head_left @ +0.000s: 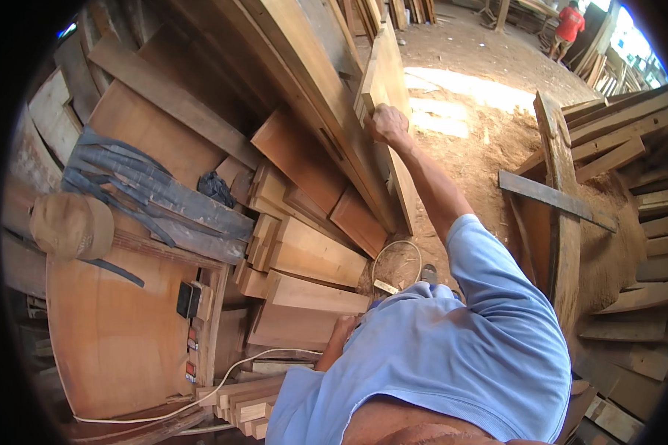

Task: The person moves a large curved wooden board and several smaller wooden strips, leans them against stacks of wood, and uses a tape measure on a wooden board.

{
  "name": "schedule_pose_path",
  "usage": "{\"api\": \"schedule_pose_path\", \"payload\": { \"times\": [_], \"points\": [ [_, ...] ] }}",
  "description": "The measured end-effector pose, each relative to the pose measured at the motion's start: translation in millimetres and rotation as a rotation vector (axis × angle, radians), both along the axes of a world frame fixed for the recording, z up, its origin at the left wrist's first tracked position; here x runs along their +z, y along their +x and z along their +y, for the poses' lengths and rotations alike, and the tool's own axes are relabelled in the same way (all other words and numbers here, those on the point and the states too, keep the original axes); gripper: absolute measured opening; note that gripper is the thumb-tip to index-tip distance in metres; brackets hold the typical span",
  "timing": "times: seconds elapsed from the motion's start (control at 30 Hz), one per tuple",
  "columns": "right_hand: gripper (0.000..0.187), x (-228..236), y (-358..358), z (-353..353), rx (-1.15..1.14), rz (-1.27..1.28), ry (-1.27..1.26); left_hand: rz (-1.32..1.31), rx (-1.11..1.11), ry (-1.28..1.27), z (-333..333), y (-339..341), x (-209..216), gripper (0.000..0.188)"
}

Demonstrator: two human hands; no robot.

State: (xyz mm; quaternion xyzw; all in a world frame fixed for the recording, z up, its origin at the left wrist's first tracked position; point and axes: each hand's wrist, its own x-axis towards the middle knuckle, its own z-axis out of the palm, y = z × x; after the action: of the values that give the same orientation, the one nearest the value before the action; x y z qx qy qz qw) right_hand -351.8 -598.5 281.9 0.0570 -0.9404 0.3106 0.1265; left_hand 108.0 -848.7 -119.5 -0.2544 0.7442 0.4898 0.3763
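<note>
Head view, woodshop with sawdust floor [490,141]. The person in a blue shirt [452,356] leans over a heap of cut timber.

Right hand [387,122]: arm stretched forward, grip closed on the edge of a long plank [382,81] that stands on edge and leans against longer boards [304,67] slanting up to the top of the view. The plank's lower end reaches the floor near a loop of pale cord [397,248].

Left hand [344,326]: low, close to the body, resting on a flat reddish board [304,322] in the stack; whether its grip is closed cannot be told, fingers partly hidden by the shirt.

Left of the stack: dark grey straps [149,193], a tan cap [71,225], a large plywood sheet [111,341], a white cable [223,382]. Another person in red [569,24] stands far off.
</note>
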Motion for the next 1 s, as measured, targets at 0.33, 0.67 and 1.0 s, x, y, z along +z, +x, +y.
{"api": "schedule_pose_path", "payload": {
  "times": [0.33,0.67,1.0],
  "points": [
    [0.038,-35.1,5.9,-8.8,0.027,-0.009,0.096,-0.019,0.029,-0.012,6.2,16.8,7.2,0.025],
    [0.039,-277.7,231.3,187.2,0.184,-0.614,0.323,-0.061,-0.120,0.033,-8.8,-13.7,-1.9,0.025],
    [0.031,-356.6,489.4,244.6,-0.410,-1.441,-0.130,0.134,-0.321,-0.242,5.0,-115.8,16.6,0.029]
  ]
}}
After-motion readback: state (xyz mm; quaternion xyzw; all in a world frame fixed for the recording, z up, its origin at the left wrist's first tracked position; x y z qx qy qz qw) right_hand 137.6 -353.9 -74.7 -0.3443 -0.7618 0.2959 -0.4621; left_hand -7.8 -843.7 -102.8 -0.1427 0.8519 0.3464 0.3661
